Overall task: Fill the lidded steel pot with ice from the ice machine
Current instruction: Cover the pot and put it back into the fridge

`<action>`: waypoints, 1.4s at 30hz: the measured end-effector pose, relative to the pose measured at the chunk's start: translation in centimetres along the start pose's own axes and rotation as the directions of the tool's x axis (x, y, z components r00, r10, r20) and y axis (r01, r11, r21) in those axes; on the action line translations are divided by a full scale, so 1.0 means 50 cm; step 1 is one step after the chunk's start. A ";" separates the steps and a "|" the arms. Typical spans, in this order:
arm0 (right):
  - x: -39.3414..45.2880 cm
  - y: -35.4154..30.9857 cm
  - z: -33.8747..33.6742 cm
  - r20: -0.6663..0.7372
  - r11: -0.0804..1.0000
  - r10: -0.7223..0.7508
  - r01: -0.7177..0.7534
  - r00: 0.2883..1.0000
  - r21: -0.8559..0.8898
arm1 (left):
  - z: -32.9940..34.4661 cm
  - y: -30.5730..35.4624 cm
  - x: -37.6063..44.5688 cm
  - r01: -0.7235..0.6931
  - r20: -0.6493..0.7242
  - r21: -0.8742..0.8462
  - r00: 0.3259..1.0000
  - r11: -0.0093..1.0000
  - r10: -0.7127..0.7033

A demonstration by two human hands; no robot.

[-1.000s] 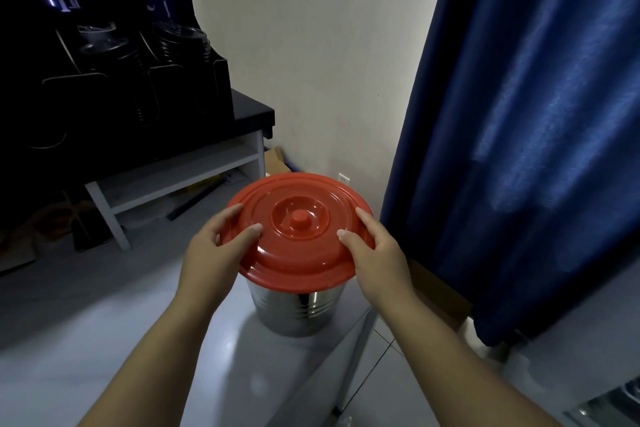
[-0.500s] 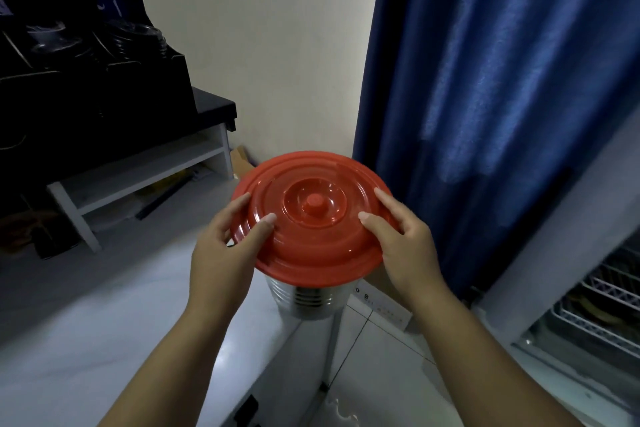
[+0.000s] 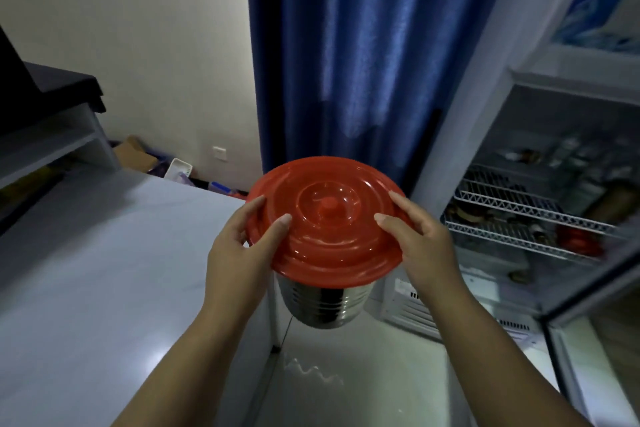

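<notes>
A shiny ribbed steel pot (image 3: 323, 303) with a round red plastic lid (image 3: 327, 222) is held in the air, past the right edge of the white counter and above the floor. My left hand (image 3: 242, 250) grips the pot's left rim, thumb on top of the lid and fingers curled under its edge. My right hand (image 3: 420, 246) grips the right rim the same way. The lid sits on the pot with its small knob at the centre. No ice machine is identifiable in view.
A white counter (image 3: 104, 288) fills the lower left. A blue curtain (image 3: 346, 45) hangs straight ahead. At the right stands an open glass-door fridge (image 3: 540, 204) with wire shelves and items; its door (image 3: 595, 340) juts out at lower right. Boxes and baskets (image 3: 180, 170) lie by the wall.
The pot has been lifted off the counter and carried right, now hanging over the floor. The view has swung right, revealing the open fridge; both hands keep their grip.
</notes>
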State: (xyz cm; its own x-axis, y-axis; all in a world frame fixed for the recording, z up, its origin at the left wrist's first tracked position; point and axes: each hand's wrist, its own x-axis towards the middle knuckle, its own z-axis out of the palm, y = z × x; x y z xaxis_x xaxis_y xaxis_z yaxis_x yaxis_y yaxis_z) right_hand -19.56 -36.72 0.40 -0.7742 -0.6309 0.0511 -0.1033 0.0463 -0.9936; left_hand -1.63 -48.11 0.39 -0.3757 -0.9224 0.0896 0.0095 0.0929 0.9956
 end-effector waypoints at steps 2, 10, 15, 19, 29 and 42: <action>-0.003 0.007 -0.032 -0.041 1.000 0.010 -0.009 0.999 0.009 | 0.029 -0.003 -0.004 0.012 0.046 -0.011 0.999 1.000 -0.011; 0.002 0.035 -0.162 -0.200 0.998 0.055 -0.048 0.978 0.040 | 0.163 -0.021 0.007 0.041 0.247 -0.015 0.968 0.999 -0.036; 0.030 0.048 -0.246 -0.270 0.997 0.059 -0.044 0.961 0.059 | 0.267 -0.028 0.024 0.049 0.301 -0.068 0.953 0.996 -0.026; 0.065 0.056 -0.332 -0.296 0.997 0.057 -0.038 0.953 0.071 | 0.368 -0.028 0.036 0.042 0.316 -0.059 0.948 0.997 -0.021; 0.207 0.089 -0.565 -0.313 0.991 0.051 -0.010 0.948 0.131 | 0.656 -0.021 0.070 0.035 0.336 -0.052 0.942 0.998 -0.016; 0.383 0.165 -0.793 -0.338 0.986 0.059 -0.001 0.939 0.169 | 0.953 -0.042 0.119 0.024 0.409 -0.021 0.912 0.999 -0.014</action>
State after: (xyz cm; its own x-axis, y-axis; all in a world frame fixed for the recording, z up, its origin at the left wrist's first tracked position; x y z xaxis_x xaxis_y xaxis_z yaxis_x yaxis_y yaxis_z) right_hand -60.00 -17.74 -2.82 -0.9443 -0.3282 0.0237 0.0043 -0.0843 -0.9964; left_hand -48.04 -35.90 -2.39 -0.7223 -0.6892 0.0574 0.0195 0.0627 0.9978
